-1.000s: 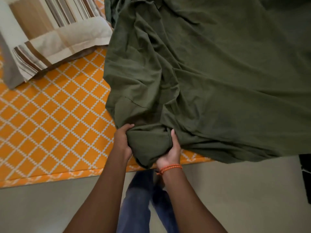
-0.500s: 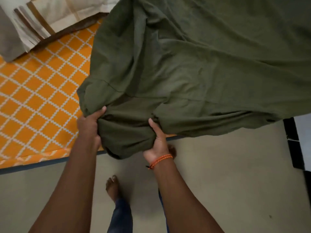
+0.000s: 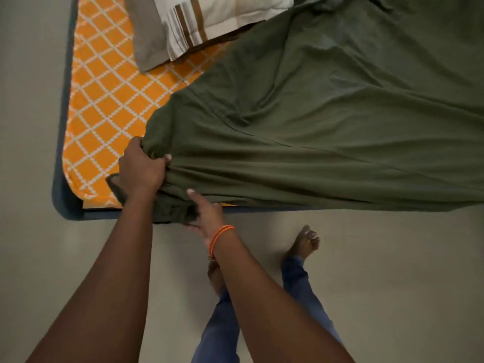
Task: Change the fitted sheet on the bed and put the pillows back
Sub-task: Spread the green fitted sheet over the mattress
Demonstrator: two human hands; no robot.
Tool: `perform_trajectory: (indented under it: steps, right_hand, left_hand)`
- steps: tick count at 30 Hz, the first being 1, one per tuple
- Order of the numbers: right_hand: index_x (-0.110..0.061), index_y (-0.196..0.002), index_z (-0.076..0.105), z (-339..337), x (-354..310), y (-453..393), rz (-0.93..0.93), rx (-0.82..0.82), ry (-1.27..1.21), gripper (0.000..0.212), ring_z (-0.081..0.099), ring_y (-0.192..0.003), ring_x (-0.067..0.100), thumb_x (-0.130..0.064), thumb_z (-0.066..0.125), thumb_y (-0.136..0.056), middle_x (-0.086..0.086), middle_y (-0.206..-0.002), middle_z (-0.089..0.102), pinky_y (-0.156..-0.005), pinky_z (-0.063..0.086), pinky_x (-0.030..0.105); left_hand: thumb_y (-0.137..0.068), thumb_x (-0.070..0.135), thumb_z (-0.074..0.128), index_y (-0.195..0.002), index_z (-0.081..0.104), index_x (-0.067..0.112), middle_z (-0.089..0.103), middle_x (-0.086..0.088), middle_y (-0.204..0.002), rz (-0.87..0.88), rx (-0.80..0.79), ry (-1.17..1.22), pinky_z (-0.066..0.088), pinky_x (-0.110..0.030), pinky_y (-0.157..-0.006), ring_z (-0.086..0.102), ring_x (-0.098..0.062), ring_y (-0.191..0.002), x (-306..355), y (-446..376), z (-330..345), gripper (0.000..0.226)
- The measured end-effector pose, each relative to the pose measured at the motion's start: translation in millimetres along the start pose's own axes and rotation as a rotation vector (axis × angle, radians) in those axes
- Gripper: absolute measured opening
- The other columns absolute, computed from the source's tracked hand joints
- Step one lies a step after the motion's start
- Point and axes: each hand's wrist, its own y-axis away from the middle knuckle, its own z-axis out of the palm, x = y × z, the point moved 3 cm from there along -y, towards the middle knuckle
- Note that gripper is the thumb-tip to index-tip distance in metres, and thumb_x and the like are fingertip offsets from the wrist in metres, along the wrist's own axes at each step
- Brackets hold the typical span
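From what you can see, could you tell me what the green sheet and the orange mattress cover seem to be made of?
Green sheet: likely soft matte woven cotton; it creases and drapes limply. Orange mattress cover: looks like smooth printed fabric with a white lattice, lying taut; its fibre is unclear.

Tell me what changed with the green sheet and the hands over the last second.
The green sheet has been dragged along the mattress toward its bare corner, and the person stepped that way too. The left hand, earlier holding the bunched edge from the side, now grips it from above on the mattress. The right hand went on holding the bunch near the mattress edge. The striped pillow lies where it did.
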Motion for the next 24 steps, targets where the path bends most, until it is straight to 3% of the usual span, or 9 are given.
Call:
perform_trajectory:
  steps: [2, 4, 6, 9, 11, 13, 16, 21, 24]
  right_hand:
    - [-0.018, -0.113, 0.067, 15.6, 15.6, -0.2, 0.054, -0.051, 0.359, 0.044, 0.069, -0.109, 0.03, -0.05, 0.077, -0.085, 0.008, -0.122, 0.071, -0.078, 0.06, 0.047]
    - [-0.012, -0.105, 0.07, 22.1, 25.3, -0.8, 0.08, -0.088, 0.528, 0.043, 0.074, -0.102, 0.035, -0.052, 0.072, -0.089, 0.015, -0.112, 0.075, -0.073, 0.057, 0.043]
    - [-0.002, -0.097, 0.074, 18.7, 30.8, -7.3, 0.038, -0.032, 0.582, 0.046, 0.076, -0.093, 0.038, -0.047, 0.072, -0.086, 0.02, -0.1, 0.077, -0.077, 0.063, 0.048]
    - [-0.01, -0.068, 0.071, -8.5, 45.0, -41.9, -0.106, 0.074, 0.699, 0.043, 0.074, -0.084, 0.041, -0.052, 0.063, -0.064, 0.017, -0.08, 0.076, -0.084, 0.062, 0.055]
    - [-0.014, -0.06, 0.069, -23.3, 40.3, -39.9, -0.127, 0.086, 0.59, 0.029, 0.072, -0.072, 0.037, -0.042, 0.062, -0.066, 0.012, -0.067, 0.073, -0.081, 0.062, 0.054]
    - [-0.016, -0.062, 0.066, -32.4, 14.5, -7.0, -0.143, 0.087, 0.499, 0.019, 0.066, -0.06, 0.025, -0.026, 0.064, -0.077, 0.009, -0.066, 0.071, -0.063, 0.061, 0.035]
    - [-0.011, -0.076, 0.064, -68.4, -7.4, 0.1, -0.169, 0.121, 0.404, 0.02, 0.059, -0.045, 0.008, -0.005, 0.058, -0.094, 0.01, -0.069, 0.067, -0.04, 0.04, 0.013]
    - [-0.009, -0.079, 0.064, -144.8, -35.0, -1.0, -0.232, 0.31, 0.254, 0.021, 0.056, -0.042, 0.007, -0.001, 0.053, -0.095, 0.012, -0.069, 0.066, -0.04, 0.039, 0.015]
    - [-0.012, -0.079, 0.067, -190.5, -54.4, -2.9, -0.247, 0.372, 0.182, 0.02, 0.06, -0.054, 0.011, -0.004, 0.058, -0.095, 0.007, -0.072, 0.07, -0.047, 0.044, 0.018]
  left_hand:
    - [-0.083, 0.027, 0.078, -0.118, 0.063, 0.02, 0.061, -0.014, -0.125, -0.064, 0.117, -0.227, 0.043, -0.059, -0.094, 0.051, -0.039, -0.127, -13.1, 3.0, -7.9, 0.038]
    - [-0.085, 0.017, 0.074, -0.127, 0.059, 0.025, 0.048, -0.014, -0.137, -0.212, 0.178, -0.329, 0.038, -0.068, -0.095, 0.037, -0.039, -0.137, -24.0, 10.1, -14.8, 0.046]
    - [-0.084, 0.015, 0.074, -0.133, 0.055, 0.024, 0.039, -0.014, -0.143, -0.235, 0.143, -0.357, 0.038, -0.07, -0.094, 0.032, -0.039, -0.139, -30.4, 19.5, -12.9, 0.054]
    - [-0.084, 0.02, 0.073, -0.137, 0.053, 0.018, 0.035, -0.012, -0.15, -0.162, 0.046, -0.472, 0.039, -0.072, -0.094, 0.03, -0.038, -0.141, -37.8, 35.6, -2.1, 0.056]
    - [-0.086, 0.023, 0.07, -0.136, 0.055, 0.014, 0.036, -0.013, -0.151, -0.168, -0.019, -0.505, 0.04, -0.071, -0.096, 0.033, -0.038, -0.14, -38.3, 42.6, 3.7, 0.053]
    - [-0.087, 0.024, 0.068, -0.13, 0.059, 0.009, 0.041, -0.015, -0.146, -0.159, -0.022, -0.567, 0.037, -0.07, -0.099, 0.036, -0.039, -0.138, -33.1, 49.3, 7.9, 0.046]
    - [-0.086, 0.025, 0.065, -0.118, 0.066, 0.003, 0.047, -0.021, -0.137, -0.044, 0.078, -0.647, 0.038, -0.064, -0.101, 0.039, -0.043, -0.135, -11.2, 63.5, 17.3, 0.039]
    - [-0.089, 0.028, 0.066, -0.119, 0.068, 0.013, 0.054, -0.018, -0.125, 0.214, 0.053, -0.475, 0.047, -0.053, -0.092, 0.049, -0.042, -0.122, 40.3, 99.7, 67.9, 0.033]
    - [-0.097, 0.028, 0.065, -0.121, 0.069, 0.021, 0.062, -0.007, -0.122, 0.413, -0.2, -0.285, 0.051, -0.045, -0.093, 0.058, -0.029, -0.116, 66.5, 122.8, 124.1, 0.026]
